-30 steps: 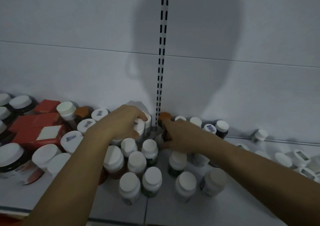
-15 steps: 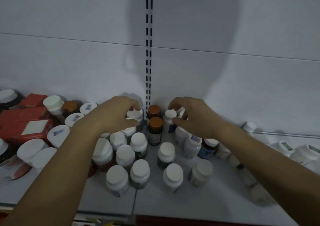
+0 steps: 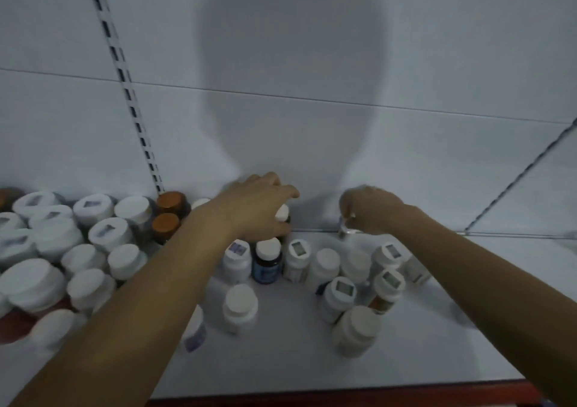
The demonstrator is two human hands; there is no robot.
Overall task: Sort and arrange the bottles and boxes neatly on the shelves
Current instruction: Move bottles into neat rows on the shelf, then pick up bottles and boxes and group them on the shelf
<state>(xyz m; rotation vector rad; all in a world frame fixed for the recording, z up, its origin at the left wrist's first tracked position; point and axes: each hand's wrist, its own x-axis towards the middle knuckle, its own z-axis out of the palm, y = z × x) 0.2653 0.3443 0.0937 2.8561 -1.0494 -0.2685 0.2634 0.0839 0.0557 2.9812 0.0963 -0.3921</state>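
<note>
Both hands have shifted rightward since half a second ago, away from the slotted upright, now at 10 o'clock. Left hand curls over a white-capped bottle at 12 o'clock, against the back wall. Right hand, at 1 o'clock, pinches a small pale item I cannot identify. Sorting seems to have moved on to the loose middle bottles, with plenty left to do. That wall is plain white and shadowed. Below it the shelf is white, with crowded bottles at 9 o'clock and orange-capped bottles behind them.
</note>
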